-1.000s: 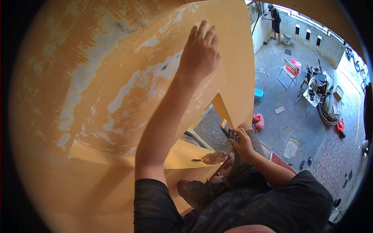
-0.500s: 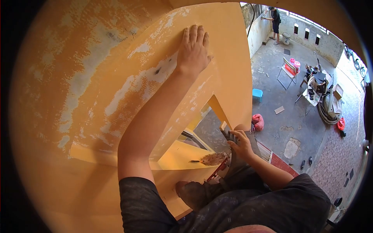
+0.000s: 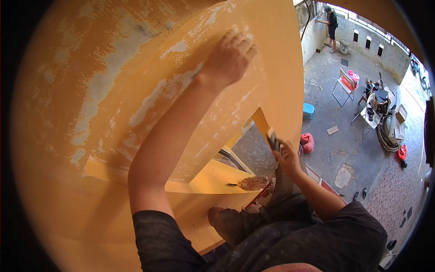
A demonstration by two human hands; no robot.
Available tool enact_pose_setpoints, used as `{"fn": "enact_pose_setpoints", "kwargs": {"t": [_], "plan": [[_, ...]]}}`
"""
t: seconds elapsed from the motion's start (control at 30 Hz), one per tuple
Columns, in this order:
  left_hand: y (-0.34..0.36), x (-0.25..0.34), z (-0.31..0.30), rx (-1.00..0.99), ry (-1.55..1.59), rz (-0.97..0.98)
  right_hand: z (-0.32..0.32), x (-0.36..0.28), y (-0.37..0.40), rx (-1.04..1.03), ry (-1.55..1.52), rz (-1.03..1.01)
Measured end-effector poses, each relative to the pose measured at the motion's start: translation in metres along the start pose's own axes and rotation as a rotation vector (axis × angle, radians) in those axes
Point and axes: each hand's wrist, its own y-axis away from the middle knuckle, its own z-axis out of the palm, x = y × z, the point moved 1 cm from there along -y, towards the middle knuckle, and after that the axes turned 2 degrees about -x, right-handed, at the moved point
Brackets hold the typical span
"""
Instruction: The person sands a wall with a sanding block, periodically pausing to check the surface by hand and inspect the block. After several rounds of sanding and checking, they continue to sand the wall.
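Observation:
My left hand (image 3: 230,60) is at the yellow curved wall (image 3: 281,54), over a stretch of patchy, scraped paint. Its fingers are bent and slightly apart, a little blurred, and nothing shows in them. Lower down, my right hand (image 3: 288,157) grips a small dark block with a pale end (image 3: 273,139). This block is beside the edge of the triangular opening (image 3: 253,149) in the wall. On a ledge below the opening rests a brush (image 3: 253,182) with brown bristles and a dark handle.
Far below on the grey floor are a folding chair (image 3: 345,86), a blue stool (image 3: 308,111), a pink bag (image 3: 306,143) and a cluttered chair (image 3: 369,115) with coiled hose (image 3: 387,138) nearby. Another person (image 3: 332,27) stands at the far wall by a bucket (image 3: 344,44).
My left hand has shifted slightly right, and its fingers, flat before, are now bent. My right hand has risen with the block, which is now tipped more upright. The view has shifted slightly.

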Motion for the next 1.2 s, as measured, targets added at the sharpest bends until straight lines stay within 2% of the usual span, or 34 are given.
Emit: {"fn": "enact_pose_setpoints", "kwargs": {"t": [0.07,0.13,0.2,0.27,0.37,0.5,0.53,0.6,0.7,0.8,0.9,0.97,1.03,1.1,1.13,1.2], "plan": [[0.005,-0.018,0.003,0.142,-0.19,0.011,-0.001,-0.004,-0.037,0.148,0.016,-0.176],[0.006,-0.03,-0.002,0.158,-0.168,0.013,-0.008,-0.03,-0.088,0.248,0.069,-0.307],[0.009,-0.04,-0.012,0.209,-0.129,0.033,-0.014,-0.076,-0.136,0.338,0.025,-0.347],[0.01,-0.044,-0.003,0.236,-0.149,0.028,-0.016,-0.11,-0.176,0.468,0.057,-0.505],[0.008,-0.044,-0.001,0.263,-0.185,0.032,-0.003,-0.109,-0.211,0.531,0.085,-0.484],[0.007,-0.04,-0.002,0.239,-0.236,0.01,0.04,-0.059,-0.2,0.586,0.028,-0.415],[0.006,-0.041,-0.002,0.241,-0.211,0.01,0.038,-0.07,-0.214,0.582,0.03,-0.437],[0.005,-0.043,0.002,0.272,-0.221,-0.023,0.031,-0.108,-0.227,0.699,0.136,-0.575],[0.009,-0.041,0.005,0.332,-0.238,-0.057,0.029,-0.139,-0.229,0.67,0.033,-0.546],[0.01,-0.039,-0.001,0.302,-0.228,-0.036,0.035,-0.078,-0.214,0.62,0.131,-0.509],[0.007,-0.039,-0.001,0.344,-0.254,-0.063,0.026,-0.101,-0.233,0.692,0.232,-0.666],[0.007,-0.041,-0.001,0.312,-0.281,-0.061,0.021,-0.142,-0.231,0.608,0.017,-0.515],[0.008,-0.039,0.005,0.29,-0.315,-0.073,0.031,-0.111,-0.221,0.628,0.159,-0.532],[0.003,-0.041,0.007,0.31,-0.224,-0.073,0.038,-0.064,-0.206,0.625,0.187,-0.561],[0.004,-0.041,0.005,0.317,-0.29,-0.082,0.04,-0.053,-0.208,0.625,0.213,-0.594],[0.004,-0.044,0.004,0.304,-0.33,-0.102,0.034,-0.08,-0.225,0.628,0.177,-0.588]]}}
